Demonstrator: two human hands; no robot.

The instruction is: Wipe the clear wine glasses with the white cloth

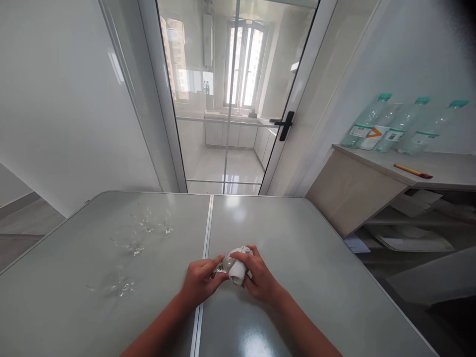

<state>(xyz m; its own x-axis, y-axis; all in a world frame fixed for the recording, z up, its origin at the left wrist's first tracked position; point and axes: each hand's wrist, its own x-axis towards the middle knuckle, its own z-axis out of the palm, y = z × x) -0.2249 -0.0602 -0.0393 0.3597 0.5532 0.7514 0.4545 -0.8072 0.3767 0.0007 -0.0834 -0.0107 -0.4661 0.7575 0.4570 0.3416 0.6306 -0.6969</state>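
Head view shows a small clear glass (221, 267) wrapped in a crumpled white cloth (238, 267), pinched between the curled fingers of the left hand (201, 280) and right hand (258, 277) just above the grey table (297, 238).

We're inside a home, by the look of it: a glass sliding door (238, 94) opens onto a narrow kitchen with white cabinets (232, 134) under a window. Nearby, a grey folding table (297, 233) and a wooden shelf (372, 168) with water bottles (401, 124).
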